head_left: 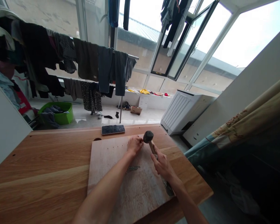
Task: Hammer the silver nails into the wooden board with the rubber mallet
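Note:
A thin wooden board [102, 174] lies on the table under both my hands. Near its far edge, my left hand [134, 144] is closed in a pinch; what sits between the fingertips is too small to make out. My right hand [162, 163] is wrapped round the handle of a hammer [148, 137]. Its dark head is raised just right of my left fingertips, and the handle's lower end shows below my right wrist. Several loose nails [133, 168] lie on the board between my forearms. Small dark dots mark the board left of my left hand.
A phone [113, 129] lies on the wooden table [49, 161] beyond the board. Past the table stand a drying rack hung with clothes [105, 68], a green tub [64, 115] and a white ribbed appliance [179, 109]. A curtain [242, 121] hangs at the right.

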{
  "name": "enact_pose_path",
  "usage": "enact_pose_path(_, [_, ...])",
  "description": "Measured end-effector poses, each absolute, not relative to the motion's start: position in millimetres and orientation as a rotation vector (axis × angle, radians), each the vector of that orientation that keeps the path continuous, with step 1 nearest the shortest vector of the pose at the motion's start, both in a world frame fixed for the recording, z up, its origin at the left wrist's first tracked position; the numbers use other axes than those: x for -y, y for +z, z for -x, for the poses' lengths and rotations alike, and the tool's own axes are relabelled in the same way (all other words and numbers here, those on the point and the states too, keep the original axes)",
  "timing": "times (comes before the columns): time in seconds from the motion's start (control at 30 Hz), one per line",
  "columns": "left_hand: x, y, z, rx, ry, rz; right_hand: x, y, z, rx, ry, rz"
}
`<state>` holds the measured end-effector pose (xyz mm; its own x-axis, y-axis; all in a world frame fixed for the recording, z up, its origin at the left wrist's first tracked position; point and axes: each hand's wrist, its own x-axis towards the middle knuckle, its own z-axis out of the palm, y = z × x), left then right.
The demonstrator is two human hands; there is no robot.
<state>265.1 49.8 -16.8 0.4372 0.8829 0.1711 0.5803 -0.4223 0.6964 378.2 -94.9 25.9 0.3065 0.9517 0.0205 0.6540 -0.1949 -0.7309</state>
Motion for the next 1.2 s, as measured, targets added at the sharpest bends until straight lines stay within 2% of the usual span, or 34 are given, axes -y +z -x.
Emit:
enact_pose_path(0.2, [-60, 7, -240, -1.036, 0.524, -2.227, 106, 1, -390, 1.184, 0.736, 1.780])
enact_pose_path(0.33, [-36, 18, -219, -0.686, 0.068, -2.477, 112, -12, -395, 1.129, 0.808, 1.748])
enact_pose_path(0.4, [-19, 17, -215, -0.583, -0.019, -2.606, 113, -13, -395, 1.119, 0.829, 1.736])
enact_pose_path(0.57, [9, 12, -215, -0.540, 0.094, -2.703, 113, -11, -394, 1.116, 0.859, 1.711])
enact_pose_path(0.7, [-3, 19, -213, -0.541, 0.169, -2.664, 113, -11, -393, 1.101, 0.860, 1.709])
enact_pose_path(0.97, [-57, -3, -229, -1.002, 0.880, -1.927, 113, -7, -390, 1.085, 0.844, 1.731])
enact_pose_path(1.2, [-53, -24, -235, -1.099, 0.848, -2.026, 113, -9, -391, 1.073, 0.840, 1.721])
